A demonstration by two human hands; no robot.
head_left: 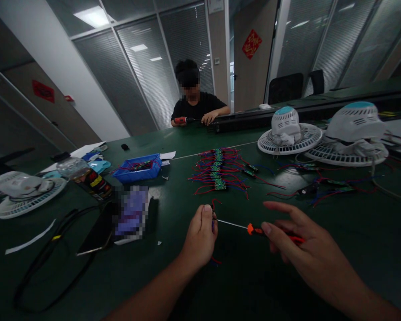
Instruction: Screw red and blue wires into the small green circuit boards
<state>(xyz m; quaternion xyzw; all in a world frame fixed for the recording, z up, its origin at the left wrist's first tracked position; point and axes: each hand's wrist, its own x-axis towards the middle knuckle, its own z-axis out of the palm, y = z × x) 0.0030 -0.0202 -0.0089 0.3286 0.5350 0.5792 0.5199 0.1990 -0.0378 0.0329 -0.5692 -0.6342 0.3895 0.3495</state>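
My left hand (200,236) is closed around a small part with red and blue wires (216,259) sticking out above and below. Most of that part is hidden behind my fingers. In my right hand (304,245) is a screwdriver (254,229) with an orange and black handle, held between thumb and fingers while the index finger stretches out. Its thin metal shaft points left, and the tip meets the part at my left fingertips. Just beyond my hands lies a row of green circuit boards (218,167) with red and blue wires.
At left are a blue tray (138,169) of wired boards, a bottle (95,180), a phone (98,229) and a black cable (36,263). Fan parts (287,133) and loose boards (337,185) lie at right. Across the table a person (200,104) holds a red tool (183,120).
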